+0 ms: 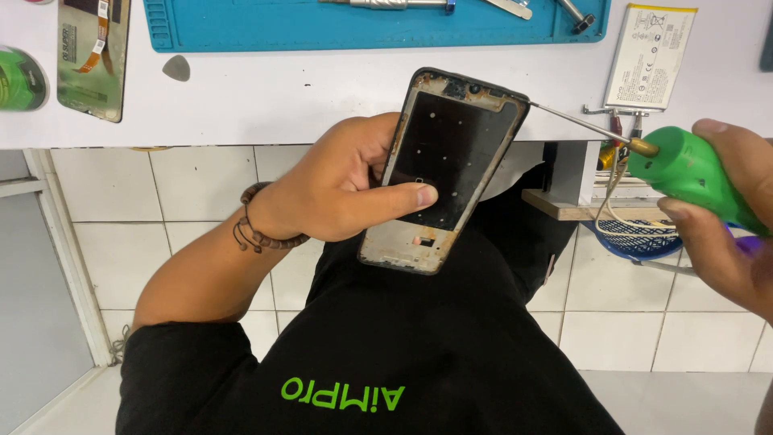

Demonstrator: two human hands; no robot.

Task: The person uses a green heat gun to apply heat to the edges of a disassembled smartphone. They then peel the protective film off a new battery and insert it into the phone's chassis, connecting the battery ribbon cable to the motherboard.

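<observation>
My left hand [342, 189] grips a stripped phone frame [451, 137], dark in the middle with a worn metal rim, thumb lying across its inner face. It is held upright over my lap, just in front of the white bench edge. My right hand [725, 217] holds a green squeeze bottle [692, 173] with a brass collar and a long thin metal needle [576, 121]. The needle tip touches the frame's upper right corner.
On the white bench [282, 93] lie a blue work mat [338, 28] with metal tools, a grey pick [176, 68], a phone screen panel [93, 56] at the left and a white battery [651, 56] at the right. A blue basket [636, 238] sits under the bench above a tiled floor.
</observation>
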